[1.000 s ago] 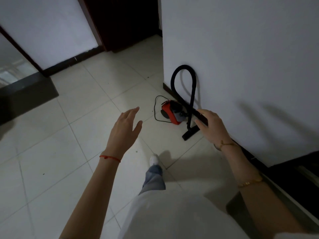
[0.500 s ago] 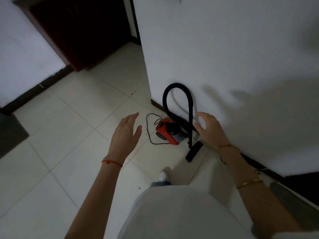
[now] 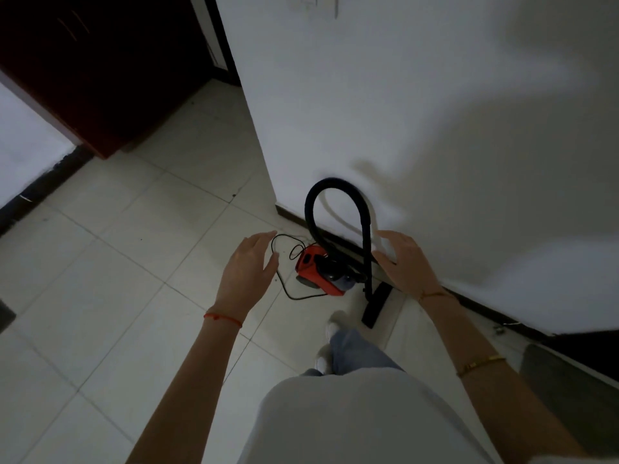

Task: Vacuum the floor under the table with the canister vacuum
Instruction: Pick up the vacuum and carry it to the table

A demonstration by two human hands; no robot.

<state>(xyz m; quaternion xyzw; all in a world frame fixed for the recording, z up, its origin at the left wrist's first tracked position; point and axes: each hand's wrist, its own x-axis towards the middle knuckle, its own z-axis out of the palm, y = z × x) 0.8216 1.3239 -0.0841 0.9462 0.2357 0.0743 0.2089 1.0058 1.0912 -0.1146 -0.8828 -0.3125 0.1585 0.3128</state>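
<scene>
A small red canister vacuum [image 3: 315, 271] is sitting on the glossy pale floor tiles [image 3: 110, 262] at the foot of a matte white wall [image 3: 418, 128], beside its dark skirting. Its ribbed black hose [image 3: 335, 190] is arching up in a tall loop against the wall and running down into a straight black wand [image 3: 367, 259], which is ending in a flat rectangular floor nozzle [image 3: 376, 304] lying on the tiles. A thin black power cord [image 3: 284, 276] is curling loosely on the floor to the left of the canister. The left hand [image 3: 249, 266] is hovering above the cord, fingers spread apart and holding nothing. The right hand [image 3: 407, 262] is hanging just right of the wand, fingers likewise spread and empty. A red string bracelet [image 3: 222, 319] is circling the left wrist. A dark reddish wooden door [image 3: 100, 72] is standing at the upper left.
</scene>
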